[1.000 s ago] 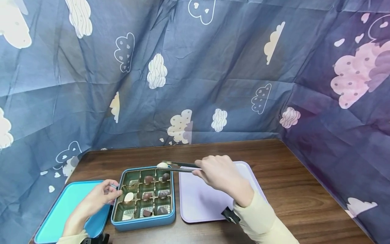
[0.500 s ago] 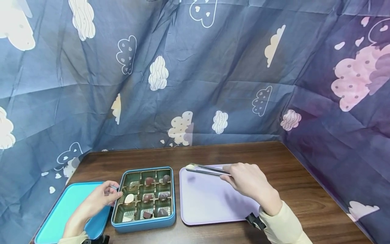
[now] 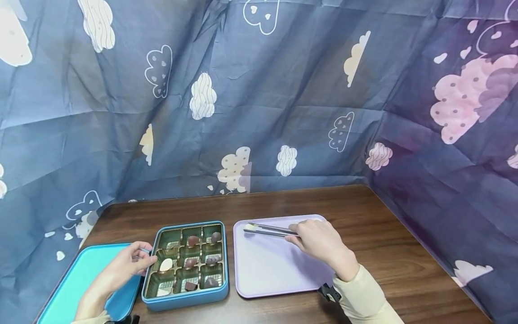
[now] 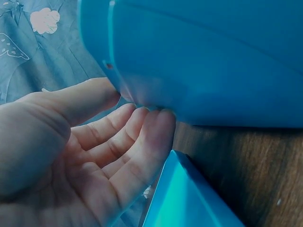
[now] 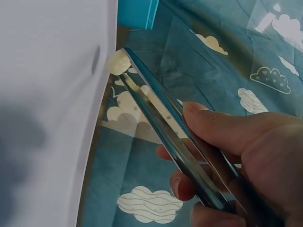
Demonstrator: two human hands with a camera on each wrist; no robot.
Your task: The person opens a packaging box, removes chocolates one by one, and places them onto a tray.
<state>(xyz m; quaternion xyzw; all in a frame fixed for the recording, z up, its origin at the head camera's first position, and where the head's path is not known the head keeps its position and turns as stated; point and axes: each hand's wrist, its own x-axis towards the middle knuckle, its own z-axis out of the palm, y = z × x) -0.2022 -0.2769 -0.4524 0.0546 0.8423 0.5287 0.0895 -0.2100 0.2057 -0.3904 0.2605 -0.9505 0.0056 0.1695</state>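
In the head view my right hand (image 3: 319,243) holds metal tongs (image 3: 271,230) low over the far left corner of the lilac tray (image 3: 267,265). A creamy white chocolate (image 5: 117,63) sits at the tong tips in the right wrist view, close to the tray's surface. To the left, my left hand (image 3: 121,267) holds the near-left side of a blue chocolate box (image 3: 186,300), thumb at the rim and fingertips against the outer wall. Gold-coloured compartments in the box bear brown and dark chocolates, plus a white chocolate (image 3: 166,265) at middle left. The back left compartment holds no chocolate.
A turquoise lid (image 3: 87,274) lies left of the box, under my left forearm. Everything stands on a dark wooden table (image 3: 392,252). Behind and to the right hangs a blue cloud-print cloth (image 3: 259,112).
My right hand has carried the white chocolate in the tongs from above the box's back right corner rightward, then down close to the tray. The left hand stays at the box.
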